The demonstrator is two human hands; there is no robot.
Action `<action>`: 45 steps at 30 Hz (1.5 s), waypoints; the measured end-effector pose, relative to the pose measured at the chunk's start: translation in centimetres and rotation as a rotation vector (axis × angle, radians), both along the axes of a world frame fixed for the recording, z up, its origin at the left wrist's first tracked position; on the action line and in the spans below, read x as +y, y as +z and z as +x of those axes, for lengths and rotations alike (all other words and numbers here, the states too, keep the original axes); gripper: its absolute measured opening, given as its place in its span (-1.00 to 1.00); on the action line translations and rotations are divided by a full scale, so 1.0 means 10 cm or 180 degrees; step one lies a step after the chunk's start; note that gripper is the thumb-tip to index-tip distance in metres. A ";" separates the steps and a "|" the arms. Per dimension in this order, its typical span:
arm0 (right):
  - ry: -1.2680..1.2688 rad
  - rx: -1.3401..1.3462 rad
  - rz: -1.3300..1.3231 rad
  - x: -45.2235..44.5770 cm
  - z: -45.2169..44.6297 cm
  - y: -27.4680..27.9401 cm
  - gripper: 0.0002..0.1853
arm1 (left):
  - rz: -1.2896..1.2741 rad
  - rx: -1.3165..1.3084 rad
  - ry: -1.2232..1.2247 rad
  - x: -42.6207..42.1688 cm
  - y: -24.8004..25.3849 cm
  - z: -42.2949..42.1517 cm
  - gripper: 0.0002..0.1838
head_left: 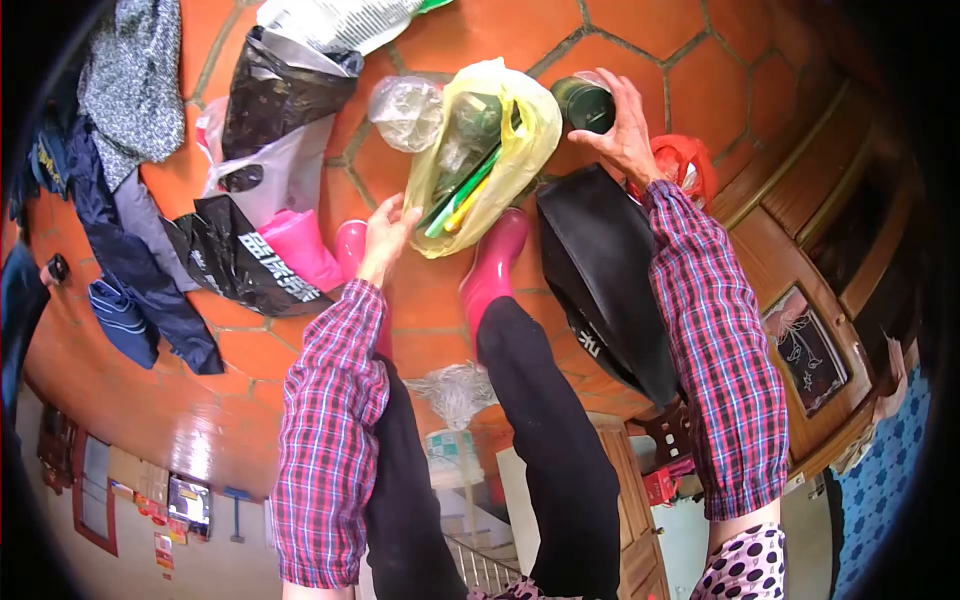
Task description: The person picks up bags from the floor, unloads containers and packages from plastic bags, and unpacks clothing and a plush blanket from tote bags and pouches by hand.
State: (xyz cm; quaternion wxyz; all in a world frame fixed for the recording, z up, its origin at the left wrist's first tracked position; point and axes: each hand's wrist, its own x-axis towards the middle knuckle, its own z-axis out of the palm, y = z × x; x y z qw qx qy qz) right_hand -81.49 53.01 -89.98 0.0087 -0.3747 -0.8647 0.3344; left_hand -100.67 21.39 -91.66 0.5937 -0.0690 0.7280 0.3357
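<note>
Gripping a dark jar (588, 105) in the half-open right hand (628, 128), left hand (386, 234) pinching a yellow bag (541, 110).

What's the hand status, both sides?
Left fingers at edge of yellow bag. Right fingers around dark green container. Possible snag: black bag near right sleeve.

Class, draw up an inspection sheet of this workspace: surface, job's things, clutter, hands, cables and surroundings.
Surface: orange tiled floor, dark joints.
Job's things: open yellow bag holding long green and yellow items; dark green jar just right of it.
Clutter: black bag beside the right sleeve; clothes at far left.
Hands: left hand at the yellow bag's edge, grip unclear; right hand with fingers around the jar.
Cables: nothing seen.
Surroundings: wooden cabinet on the right.
</note>
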 end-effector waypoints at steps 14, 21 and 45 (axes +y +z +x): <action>-0.1518 0.0779 -0.2452 -0.16 -0.24 2.00 -0.26 | 0.0355 -0.0429 0.1558 0.20 1.06 -0.04 -0.83; -0.0192 0.0657 -0.2187 -0.93 -0.85 1.52 -0.29 | 0.0682 -0.0248 0.2001 0.12 1.09 -0.08 -0.81; 0.0599 -0.0409 -0.0932 -1.37 -1.27 1.01 -0.35 | 0.0828 -0.0237 0.0967 0.14 1.53 0.30 -0.89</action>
